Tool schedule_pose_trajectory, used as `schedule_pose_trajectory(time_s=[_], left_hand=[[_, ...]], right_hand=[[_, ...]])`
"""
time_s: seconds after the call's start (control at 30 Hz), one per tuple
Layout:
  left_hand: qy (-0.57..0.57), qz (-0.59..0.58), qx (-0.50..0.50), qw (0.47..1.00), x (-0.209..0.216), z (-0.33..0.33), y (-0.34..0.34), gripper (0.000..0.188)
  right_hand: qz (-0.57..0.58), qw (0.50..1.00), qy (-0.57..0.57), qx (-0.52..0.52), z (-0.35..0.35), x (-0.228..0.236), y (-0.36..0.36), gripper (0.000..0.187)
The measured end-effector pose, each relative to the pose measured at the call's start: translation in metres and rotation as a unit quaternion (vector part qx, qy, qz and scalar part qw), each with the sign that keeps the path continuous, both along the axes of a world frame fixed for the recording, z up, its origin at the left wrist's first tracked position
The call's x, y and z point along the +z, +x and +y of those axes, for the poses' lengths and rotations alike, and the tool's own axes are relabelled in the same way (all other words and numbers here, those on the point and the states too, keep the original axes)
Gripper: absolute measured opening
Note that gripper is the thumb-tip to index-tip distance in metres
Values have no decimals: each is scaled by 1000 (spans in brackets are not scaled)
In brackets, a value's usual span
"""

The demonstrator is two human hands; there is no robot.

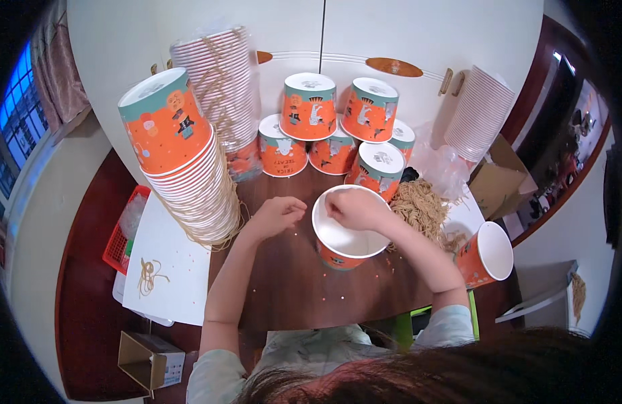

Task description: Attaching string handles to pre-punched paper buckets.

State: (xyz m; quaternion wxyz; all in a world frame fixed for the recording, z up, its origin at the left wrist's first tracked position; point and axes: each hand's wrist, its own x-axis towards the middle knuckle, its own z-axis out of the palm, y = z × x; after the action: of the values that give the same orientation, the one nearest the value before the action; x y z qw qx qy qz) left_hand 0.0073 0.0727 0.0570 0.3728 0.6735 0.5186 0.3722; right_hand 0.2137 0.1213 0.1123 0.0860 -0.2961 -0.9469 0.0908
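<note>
The right hand (354, 207) is at the mouth of an orange paper bucket (348, 239) on the brown desk (294, 289); the left hand (278, 215) hovers just beside it, fingers bent. Behind, upside-down buckets (307, 113) stand piled. At the left, tan strings (225, 182) hang down a tall nested stack (179, 192); at the right lies a heap of tan string (418, 207).

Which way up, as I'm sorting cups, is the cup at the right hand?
Mouth up: the cup shows its rim and white inside from above, the right hand at its opening.
</note>
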Motion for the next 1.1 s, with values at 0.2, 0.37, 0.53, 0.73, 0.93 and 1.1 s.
schedule_pose_trajectory(time_s=[0.2,0.37,0.53,0.73,0.93,1.1], left_hand=[[-81,-67,-71,992,-4,1,12,23],[-86,-44,-57,994,0,-1,14,24],[-70,-33,-52,996,0,-1,14,25],[-57,-25,-56,997,0,-4,13,24],[-28,35,-22,999,9,-7,18,18],[-16,54,-19,998,3,-4,17,12]], right_hand=[[-5,1000,-11,4,0,-13,-2,13],[6,1000,-21,-15,1,-17,-4,11],[7,1000,-23,-13,2,-22,-6,10],[7,1000,-23,-17,0,-20,-9,10],[19,999,-44,-20,0,-20,-12,13],[36,997,-62,-11,-1,-23,-15,15]])
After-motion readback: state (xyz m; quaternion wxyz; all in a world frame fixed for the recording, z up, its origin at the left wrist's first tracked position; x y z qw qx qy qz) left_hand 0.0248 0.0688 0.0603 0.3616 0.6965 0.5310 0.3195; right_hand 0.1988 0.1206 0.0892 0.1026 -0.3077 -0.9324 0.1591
